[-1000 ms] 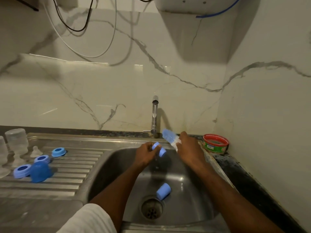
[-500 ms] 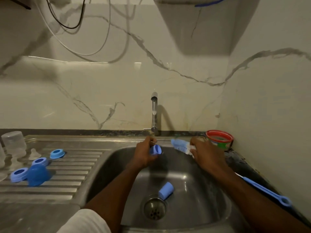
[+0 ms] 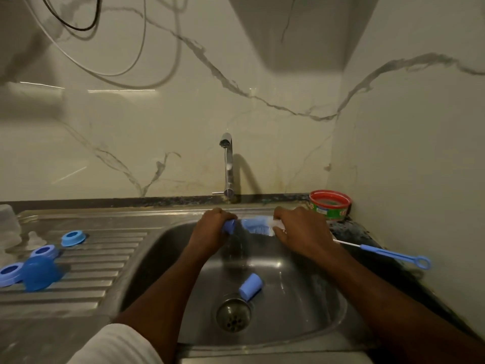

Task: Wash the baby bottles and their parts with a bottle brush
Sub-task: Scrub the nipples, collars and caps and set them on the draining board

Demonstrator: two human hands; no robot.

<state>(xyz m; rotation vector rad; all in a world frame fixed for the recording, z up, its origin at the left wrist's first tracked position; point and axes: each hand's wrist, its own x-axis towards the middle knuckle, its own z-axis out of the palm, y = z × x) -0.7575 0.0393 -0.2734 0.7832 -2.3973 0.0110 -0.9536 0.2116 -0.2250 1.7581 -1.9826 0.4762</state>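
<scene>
Head view: the left hand (image 3: 214,227) curls round a small blue cap (image 3: 229,225) at the back edge of the sink (image 3: 301,311). The right hand (image 3: 301,229) grips the brush (image 3: 258,225) near its blue bristles, which point at the cap. The handle sticks out past the sink's right edge. Another cap (image 3: 250,286) lies by the drain (image 3: 233,314). Blue rings (image 3: 73,237) and a clear bottle (image 3: 9,223) sit on the drainboard (image 3: 105,258), left.

Basin floor lower right of frame open; blue cap (image 3: 250,286) beside drain (image 3: 233,314) and tap (image 3: 227,166) at centre obstruct.
</scene>
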